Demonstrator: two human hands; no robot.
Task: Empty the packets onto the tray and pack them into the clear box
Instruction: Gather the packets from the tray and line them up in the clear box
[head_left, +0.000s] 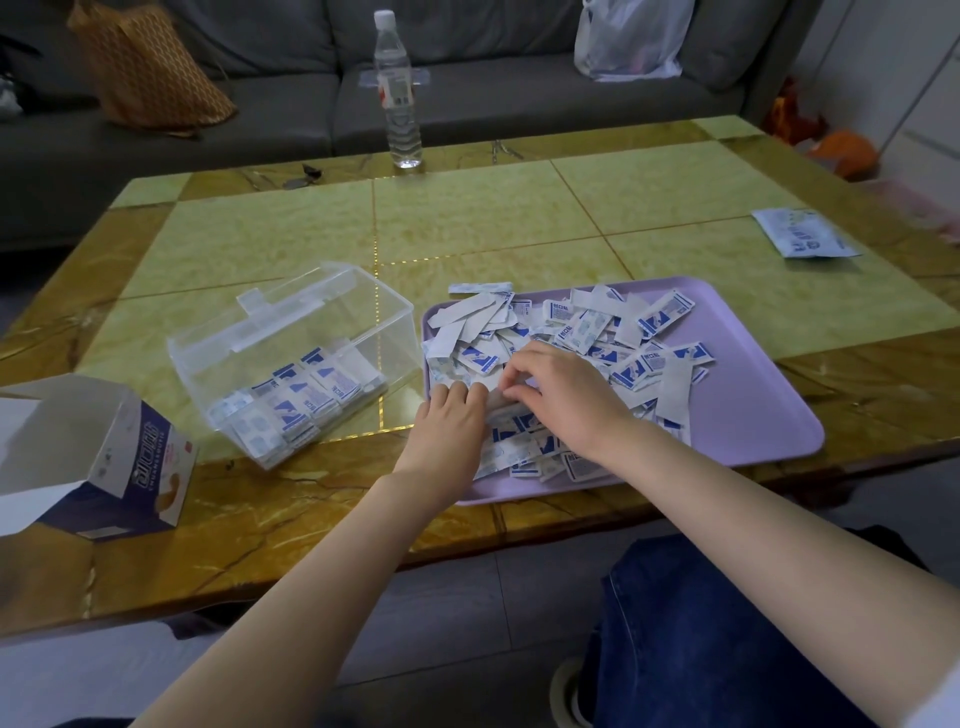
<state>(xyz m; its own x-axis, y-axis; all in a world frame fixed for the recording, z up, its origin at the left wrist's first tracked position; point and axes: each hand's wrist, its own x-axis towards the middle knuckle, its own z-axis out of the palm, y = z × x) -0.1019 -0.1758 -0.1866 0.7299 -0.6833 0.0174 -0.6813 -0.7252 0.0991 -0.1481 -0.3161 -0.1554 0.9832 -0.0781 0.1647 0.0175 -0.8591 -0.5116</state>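
Pinching packets (506, 402) together, left hand (451, 418) and right hand (563, 397) meet on tray (753, 415).

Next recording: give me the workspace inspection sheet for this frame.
Surface: tiled table, green and amber.
Job's things: purple tray heaped with loose packets; clear box to its left, partly filled.
Clutter: opened carton near left; flat pouch far right; water bottle at far edge.
Hands: left hand and right hand both on the tray, gripping a small bundle of packets.
Cables: nothing seen.
Surroundings: grey sofa with orange bag and white plastic bag.
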